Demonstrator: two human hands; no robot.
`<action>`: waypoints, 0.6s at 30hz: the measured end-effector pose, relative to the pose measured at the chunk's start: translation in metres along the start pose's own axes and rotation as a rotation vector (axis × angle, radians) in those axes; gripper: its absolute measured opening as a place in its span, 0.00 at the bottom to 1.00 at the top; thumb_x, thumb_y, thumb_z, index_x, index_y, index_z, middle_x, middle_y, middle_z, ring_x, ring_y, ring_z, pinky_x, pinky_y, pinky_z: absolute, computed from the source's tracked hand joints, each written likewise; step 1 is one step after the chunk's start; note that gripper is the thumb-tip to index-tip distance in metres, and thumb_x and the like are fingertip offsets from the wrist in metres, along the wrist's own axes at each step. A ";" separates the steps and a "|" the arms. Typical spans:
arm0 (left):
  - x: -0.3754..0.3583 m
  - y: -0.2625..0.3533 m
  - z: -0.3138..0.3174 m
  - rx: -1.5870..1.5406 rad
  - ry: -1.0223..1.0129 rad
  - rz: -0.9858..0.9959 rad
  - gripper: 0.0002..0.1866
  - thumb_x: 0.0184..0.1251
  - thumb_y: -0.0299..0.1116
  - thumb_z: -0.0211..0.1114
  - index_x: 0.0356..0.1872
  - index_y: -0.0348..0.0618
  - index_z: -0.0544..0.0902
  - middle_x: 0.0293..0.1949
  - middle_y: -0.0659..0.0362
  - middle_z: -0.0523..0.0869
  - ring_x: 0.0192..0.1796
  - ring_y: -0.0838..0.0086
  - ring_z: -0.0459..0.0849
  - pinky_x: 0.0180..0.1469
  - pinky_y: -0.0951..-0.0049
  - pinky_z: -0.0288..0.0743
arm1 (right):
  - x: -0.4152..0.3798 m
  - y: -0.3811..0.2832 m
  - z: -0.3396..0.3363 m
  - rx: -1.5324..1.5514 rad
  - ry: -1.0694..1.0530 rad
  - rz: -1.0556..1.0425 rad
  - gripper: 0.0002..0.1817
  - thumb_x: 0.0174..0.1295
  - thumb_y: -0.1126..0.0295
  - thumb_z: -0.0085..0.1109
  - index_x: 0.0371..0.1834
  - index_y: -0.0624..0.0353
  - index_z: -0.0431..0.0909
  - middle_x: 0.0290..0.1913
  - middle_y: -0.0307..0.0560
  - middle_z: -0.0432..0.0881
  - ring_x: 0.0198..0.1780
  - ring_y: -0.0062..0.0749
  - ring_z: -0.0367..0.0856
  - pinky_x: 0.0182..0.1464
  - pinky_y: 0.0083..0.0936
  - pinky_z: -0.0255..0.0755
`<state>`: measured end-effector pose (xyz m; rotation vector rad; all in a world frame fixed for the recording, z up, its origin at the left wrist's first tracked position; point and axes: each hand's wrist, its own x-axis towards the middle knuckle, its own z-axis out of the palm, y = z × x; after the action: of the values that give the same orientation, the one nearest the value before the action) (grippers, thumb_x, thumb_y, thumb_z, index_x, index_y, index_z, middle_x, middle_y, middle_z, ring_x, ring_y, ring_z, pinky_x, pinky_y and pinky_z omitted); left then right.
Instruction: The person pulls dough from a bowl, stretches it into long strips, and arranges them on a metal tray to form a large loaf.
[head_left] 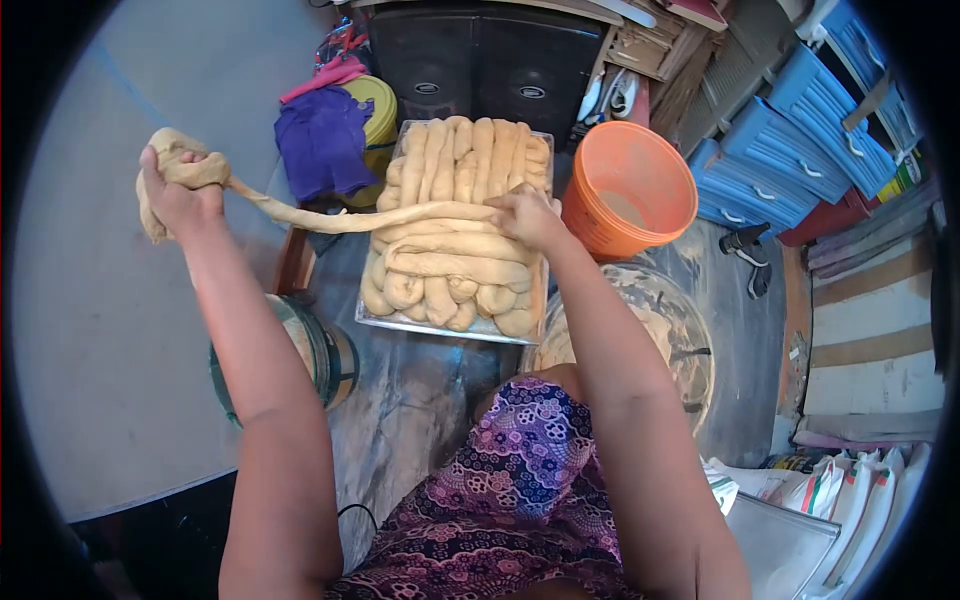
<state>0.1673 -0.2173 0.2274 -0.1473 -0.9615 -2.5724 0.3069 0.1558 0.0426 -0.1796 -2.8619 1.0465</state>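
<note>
A long strand of dough [330, 220] stretches between my two hands. Raised at the left, my left hand [185, 195] grips the bunched end of it, with dough bulging over the fingers. At the other end, my right hand [525, 215] pinches the strand down near the right side of a metal tray [450, 332]. Thick ropes of dough [460, 265] fill that tray, some laid lengthwise at the back, some crosswise in the middle, and rounded, coiled pieces along the front. The strand passes over the tray's left edge.
An orange bucket [630, 185] stands right of the tray, above a wide floury basin [690, 350]. A green bucket [335, 355] is at lower left. Behind are a yellow bucket [375, 100] with purple cloth [320, 140] and a black cabinet [480, 60]. Blue drawers [790, 150] stand right.
</note>
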 end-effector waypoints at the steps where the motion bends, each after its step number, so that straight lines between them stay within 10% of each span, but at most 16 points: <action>1: -0.005 -0.005 0.004 0.006 0.005 0.005 0.17 0.62 0.42 0.59 0.43 0.40 0.70 0.30 0.57 0.71 0.32 0.69 0.70 0.36 0.68 0.69 | -0.002 -0.003 0.007 -0.122 0.025 0.042 0.19 0.51 0.57 0.61 0.49 0.39 0.80 0.51 0.45 0.75 0.53 0.41 0.71 0.55 0.40 0.62; 3: -0.019 -0.023 0.021 0.141 -0.052 -0.010 0.16 0.59 0.41 0.63 0.41 0.44 0.70 0.29 0.60 0.72 0.30 0.74 0.72 0.30 0.72 0.68 | -0.003 -0.016 0.000 -0.164 -0.126 0.174 0.24 0.51 0.52 0.58 0.55 0.37 0.76 0.60 0.47 0.66 0.65 0.45 0.57 0.62 0.48 0.48; 13: -0.145 -0.148 0.063 0.591 -0.565 -0.914 0.12 0.58 0.36 0.65 0.40 0.43 0.77 0.28 0.61 0.79 0.15 0.78 0.74 0.14 0.78 0.67 | 0.008 -0.033 -0.008 0.298 0.306 0.003 0.49 0.40 0.58 0.69 0.68 0.56 0.54 0.62 0.59 0.62 0.66 0.53 0.56 0.67 0.41 0.51; 18: -0.144 -0.170 0.067 0.559 -0.616 -1.049 0.16 0.60 0.37 0.63 0.46 0.39 0.76 0.33 0.57 0.81 0.16 0.79 0.74 0.17 0.80 0.69 | 0.022 -0.024 0.004 0.143 0.259 0.151 0.55 0.33 0.61 0.73 0.69 0.56 0.52 0.64 0.66 0.55 0.65 0.54 0.59 0.65 0.38 0.57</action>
<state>0.2307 -0.0105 0.1414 -0.3647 -2.4863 -3.0048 0.2832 0.1379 0.0564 -0.4885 -2.5643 1.1545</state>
